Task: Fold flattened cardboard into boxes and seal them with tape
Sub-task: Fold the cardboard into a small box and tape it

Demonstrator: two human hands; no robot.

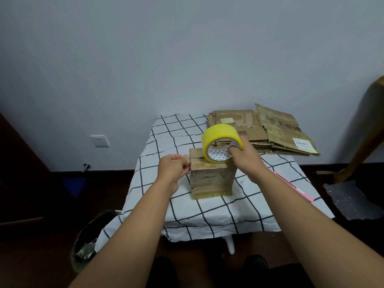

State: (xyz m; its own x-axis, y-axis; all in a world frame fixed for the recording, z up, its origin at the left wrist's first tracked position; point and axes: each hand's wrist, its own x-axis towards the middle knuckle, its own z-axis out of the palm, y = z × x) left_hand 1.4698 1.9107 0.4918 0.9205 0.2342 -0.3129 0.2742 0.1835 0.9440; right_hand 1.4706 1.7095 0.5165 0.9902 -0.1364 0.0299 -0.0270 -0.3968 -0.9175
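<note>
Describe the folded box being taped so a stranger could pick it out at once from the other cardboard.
Start at the table with the black-and-white checked cloth. Near its middle stands the small folded box, where the right hand holds a yellow tape roll on its top and the left hand pinches at its left edge. Unlike the flattened cardboard stacked at the far right corner, it stands upright.

I see a small folded cardboard box (pixel 212 175) standing upright mid-table, its faces glossy with tape. A yellow tape roll (pixel 221 143) sits tilted on its top, and flattened cardboard sheets (pixel 268 132) lie stacked at the table's far right corner
</note>
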